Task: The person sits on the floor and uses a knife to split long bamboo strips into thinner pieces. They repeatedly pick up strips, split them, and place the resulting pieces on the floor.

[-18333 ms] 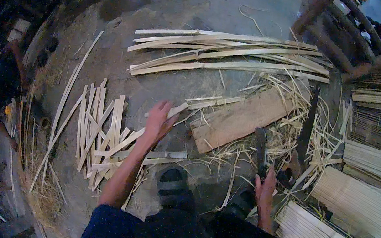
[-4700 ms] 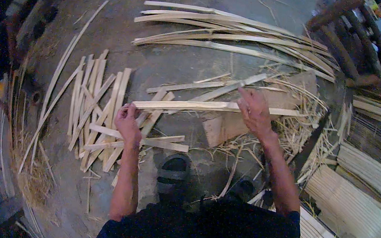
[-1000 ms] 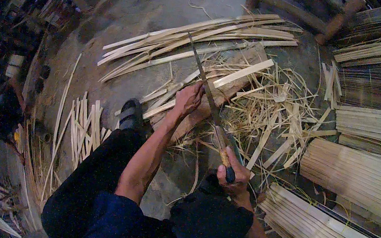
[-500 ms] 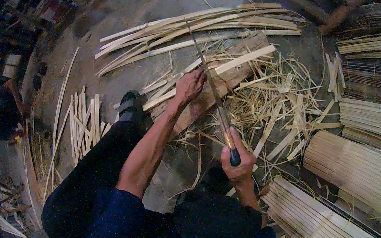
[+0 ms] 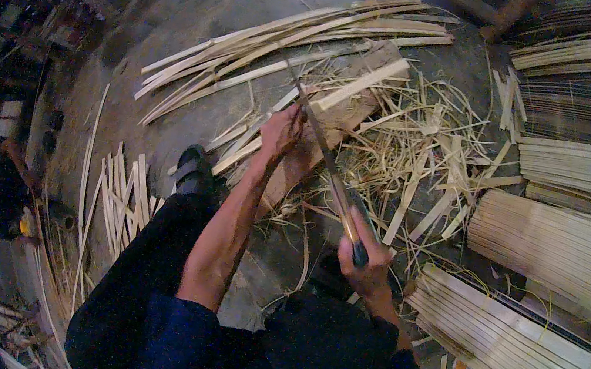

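My left hand (image 5: 282, 132) is closed around a pale bamboo strip (image 5: 363, 86) lying along a thick brown wooden plank (image 5: 282, 181). More strip ends poke out on the near left side of this hand. My right hand (image 5: 369, 261) grips the dark-ended handle of a long, narrow, tapering blade (image 5: 327, 157). The blade slants away to the upper left, crossing the strip right beside my left fingers. Whether its edge is toothed or smooth cannot be made out. Tangled pale shavings (image 5: 432, 139) are heaped against the plank's right side.
Long strips (image 5: 293, 31) lie loosely bunched beyond the plank. Shorter strips (image 5: 122, 195) are by my left shoe (image 5: 195, 168). Stacked bundles of slats (image 5: 556, 245) line the right side, the nearest (image 5: 506, 339) close to my right arm. Another person's arm (image 5: 18, 157) shows at far left.
The whole view has shifted a little. Relative to the plank, my right hand has drawn the blade back slightly toward me. My left hand stays closed on the strip.
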`<state>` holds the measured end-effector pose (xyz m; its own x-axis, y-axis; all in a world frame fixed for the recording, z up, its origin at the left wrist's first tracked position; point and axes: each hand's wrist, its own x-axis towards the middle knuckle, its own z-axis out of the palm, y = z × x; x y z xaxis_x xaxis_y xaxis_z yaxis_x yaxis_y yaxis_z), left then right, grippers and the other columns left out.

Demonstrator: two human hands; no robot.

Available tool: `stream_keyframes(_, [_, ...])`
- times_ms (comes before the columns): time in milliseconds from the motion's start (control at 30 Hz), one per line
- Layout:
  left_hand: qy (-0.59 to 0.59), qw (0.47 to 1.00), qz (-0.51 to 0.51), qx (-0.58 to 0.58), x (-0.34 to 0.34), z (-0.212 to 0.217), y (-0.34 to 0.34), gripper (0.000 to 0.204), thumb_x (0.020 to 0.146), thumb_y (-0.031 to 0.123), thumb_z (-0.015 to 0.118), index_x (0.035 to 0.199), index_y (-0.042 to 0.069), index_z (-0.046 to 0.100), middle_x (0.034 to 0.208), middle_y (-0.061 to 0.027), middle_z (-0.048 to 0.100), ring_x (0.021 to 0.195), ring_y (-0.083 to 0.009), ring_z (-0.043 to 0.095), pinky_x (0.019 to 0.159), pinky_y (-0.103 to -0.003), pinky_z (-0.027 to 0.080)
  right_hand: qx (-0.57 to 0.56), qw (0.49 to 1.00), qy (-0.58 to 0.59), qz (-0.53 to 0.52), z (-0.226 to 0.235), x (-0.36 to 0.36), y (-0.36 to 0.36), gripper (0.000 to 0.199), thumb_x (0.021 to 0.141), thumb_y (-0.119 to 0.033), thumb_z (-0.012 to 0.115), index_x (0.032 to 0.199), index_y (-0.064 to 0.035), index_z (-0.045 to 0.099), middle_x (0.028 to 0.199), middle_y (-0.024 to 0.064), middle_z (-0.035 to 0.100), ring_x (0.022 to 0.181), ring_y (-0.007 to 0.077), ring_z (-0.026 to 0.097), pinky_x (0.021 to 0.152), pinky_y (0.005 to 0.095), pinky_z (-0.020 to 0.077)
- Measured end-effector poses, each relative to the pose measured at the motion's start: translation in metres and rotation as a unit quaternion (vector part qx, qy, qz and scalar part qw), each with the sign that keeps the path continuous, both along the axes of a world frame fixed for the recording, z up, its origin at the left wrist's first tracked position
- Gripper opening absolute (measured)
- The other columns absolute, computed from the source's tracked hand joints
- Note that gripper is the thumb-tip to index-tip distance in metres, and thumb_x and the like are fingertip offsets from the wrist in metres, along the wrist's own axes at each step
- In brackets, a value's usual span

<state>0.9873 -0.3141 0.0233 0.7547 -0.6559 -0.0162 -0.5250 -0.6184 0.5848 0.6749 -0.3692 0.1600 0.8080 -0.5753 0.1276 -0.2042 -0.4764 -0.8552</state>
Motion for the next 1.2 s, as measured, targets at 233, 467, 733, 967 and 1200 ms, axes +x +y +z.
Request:
stream_keyframes(233, [-0.045,0.998,-0.006,0.034,-0.015,0.007,-0.011,0.033,0.091,0.036,0.043,0.118,0.021,0.053,0.092,-0.0148,0.065,0.086,-0.0364,0.062,0.068,-0.046,0.05,0.004,0.999,0.049,0.017,-0.001,-0.068,0.009,0.049,0.082,-0.02,0.061,0.128,-0.0068,0.051,0.103,0.0149,0.066,0.073,0.0235,0.067,0.069,0.0318,0.0541])
stream_keyframes(467, [-0.074,0.997,0.002,0.036,-0.014,0.021,-0.01,0.029,0.087,0.034,0.05,0.111,0.019,0.056,0.086,-0.0142,0.064,0.08,-0.0359,0.062,0.059,-0.046,0.047,-0.04,0.998,-0.041,-0.034,-0.005,-0.001,-0.001,0.046,0.082,-0.021,0.058,0.124,-0.0024,0.054,0.087,0.0173,0.067,0.069,0.0207,0.067,0.065,0.0323,0.0525])
stream_keyframes(733, [0.069,0.997,-0.021,-0.012,-0.028,0.047,-0.029,0.036,0.093,0.038,0.041,0.101,0.008,0.059,0.087,-0.0172,0.063,0.083,-0.0366,0.06,0.066,-0.046,0.047,0.029,0.997,-0.009,-0.064,-0.016,-0.056,0.008,0.047,0.08,-0.025,0.063,0.123,-0.0079,0.057,0.1,0.0171,0.067,0.075,0.0261,0.069,0.067,0.0333,0.0549])
stream_keyframes(967, [0.037,0.997,0.025,0.062,-0.036,0.043,-0.014,0.04,0.093,0.043,0.041,0.104,0.01,0.061,0.085,-0.021,0.063,0.083,-0.0396,0.059,0.068,-0.046,0.045,-0.051,0.978,-0.153,-0.131,-0.014,-0.018,-0.025,0.044,0.085,-0.021,0.055,0.122,0.0029,0.054,0.089,0.0205,0.066,0.073,0.0237,0.068,0.064,0.0325,0.0514])
stream_keyframes(1200, [-0.157,0.979,0.001,-0.13,0.013,0.159,-0.048,0.044,0.096,0.041,0.038,0.098,0.002,0.059,0.087,-0.0214,0.062,0.084,-0.0385,0.059,0.074,-0.042,0.045,-0.095,0.97,-0.039,-0.221,-0.049,-0.05,-0.099,0.047,0.084,-0.022,0.059,0.126,-0.0017,0.052,0.091,0.0225,0.065,0.068,0.025,0.067,0.061,0.0327,0.051])
